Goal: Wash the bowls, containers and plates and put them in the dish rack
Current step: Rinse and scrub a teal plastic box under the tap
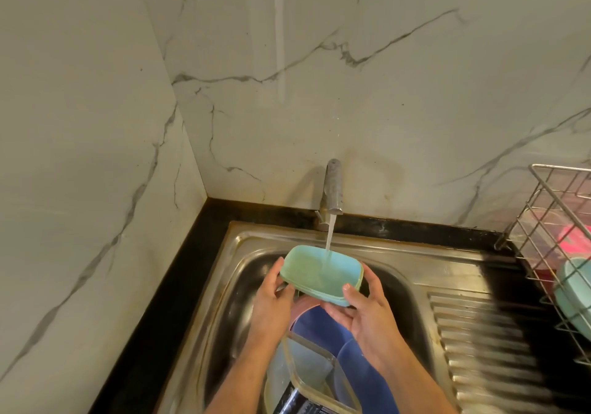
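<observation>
The green container (321, 273) is held above the sink (425, 273), directly under the tap (332, 186). It is a rounded rectangle of matte plastic, its long axis running from the far left to the near right. One broad face is tilted up toward the tap, and the stream of water (329, 238) lands on the far right part of that face; whether that face is its base or a lid cannot be told.

The left hand (271, 298) grips the container's left short end, fingers curled over the rim. The right hand (367, 314) cradles the near right corner, thumb pressed on the upper face and fingers wrapped beneath and behind. The container thus lies between the two grips, on the tap side of both palms.

Below the tap, deeper in the steel sink, lie a blue plate (323, 327) on a pink one (302, 306), and nearest the person a clear, hard-edged divided container (319, 372). To the right of the tap, past the ribbed drainboard (479, 343), a wire dish rack (550, 222) stands on the black table (179, 285), holding a pale green item (575, 289) and something pink (572, 241).
</observation>
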